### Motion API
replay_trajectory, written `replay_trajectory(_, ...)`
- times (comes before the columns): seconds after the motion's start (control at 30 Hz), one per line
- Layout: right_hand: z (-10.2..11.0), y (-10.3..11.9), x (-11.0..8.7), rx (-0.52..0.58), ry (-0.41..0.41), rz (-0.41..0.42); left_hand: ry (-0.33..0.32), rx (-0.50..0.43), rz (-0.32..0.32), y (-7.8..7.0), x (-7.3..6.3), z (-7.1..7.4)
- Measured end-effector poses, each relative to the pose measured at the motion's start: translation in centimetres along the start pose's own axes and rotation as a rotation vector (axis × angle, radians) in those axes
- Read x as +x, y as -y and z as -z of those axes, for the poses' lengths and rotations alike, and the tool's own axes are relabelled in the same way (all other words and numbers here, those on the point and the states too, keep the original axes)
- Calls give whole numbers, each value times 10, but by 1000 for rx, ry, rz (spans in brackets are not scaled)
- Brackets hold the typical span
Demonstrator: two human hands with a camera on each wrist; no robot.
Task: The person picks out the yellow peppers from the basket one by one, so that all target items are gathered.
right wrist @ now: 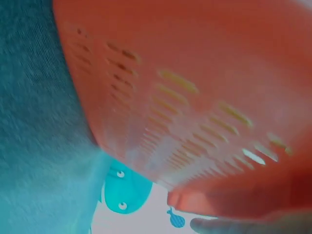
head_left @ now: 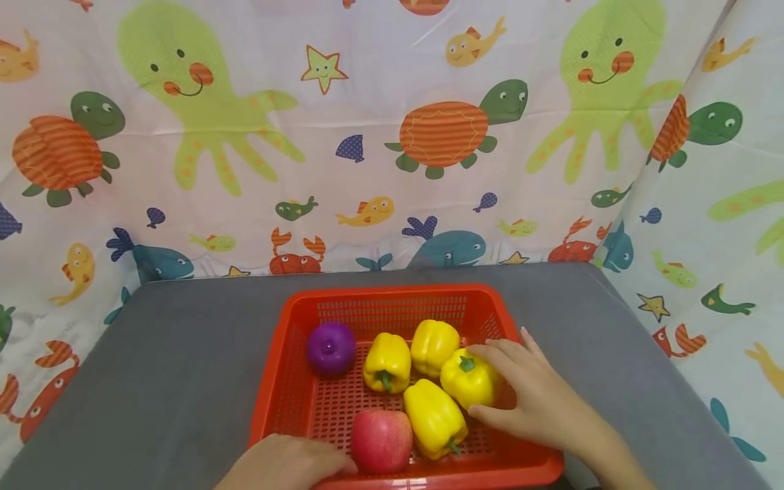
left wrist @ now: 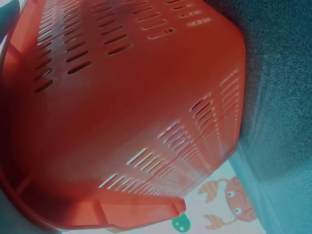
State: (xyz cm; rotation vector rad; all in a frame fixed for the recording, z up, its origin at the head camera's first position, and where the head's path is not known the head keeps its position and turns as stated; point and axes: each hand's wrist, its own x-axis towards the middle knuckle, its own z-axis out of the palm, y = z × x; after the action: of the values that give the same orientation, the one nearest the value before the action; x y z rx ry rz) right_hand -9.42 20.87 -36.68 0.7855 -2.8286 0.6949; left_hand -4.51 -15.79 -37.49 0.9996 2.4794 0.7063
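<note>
The red basket (head_left: 392, 291) holds a purple item (head_left: 331, 348), an apple (head_left: 382, 441) and four yellow peppers (head_left: 433, 418). The right hand (head_left: 533, 391) curls round the rightmost pepper (head_left: 467, 381); whether the left hand (head_left: 278, 463) grips anything is unclear.

I see a solid red basket (head_left: 392, 291), yellow peppers (head_left: 431, 418) and green stems (head_left: 384, 379), a pinkish-red apple (head_left: 382, 441) and a purple ball (head_left: 331, 348). The table (head_left: 196, 361) reads grey on my head view, teal on both wrist views. The pale cloth (head_left: 380, 68) is printed with lime octopuses (head_left: 208, 95), orange-striped turtles (head_left: 444, 135), red crabs (head_left: 295, 263) and blue whales (head_left: 453, 248).
</note>
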Motion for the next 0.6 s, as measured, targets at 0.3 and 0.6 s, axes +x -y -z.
replay_trajectory(0.3, 24, -3, -5, 43, -87, 61, -26, 7, -19, 0, -2, -1)
replay_trajectory(0.6, 44, -3, -10, 66, -202, 88, -25, -7, -5, -2, -2, -1)
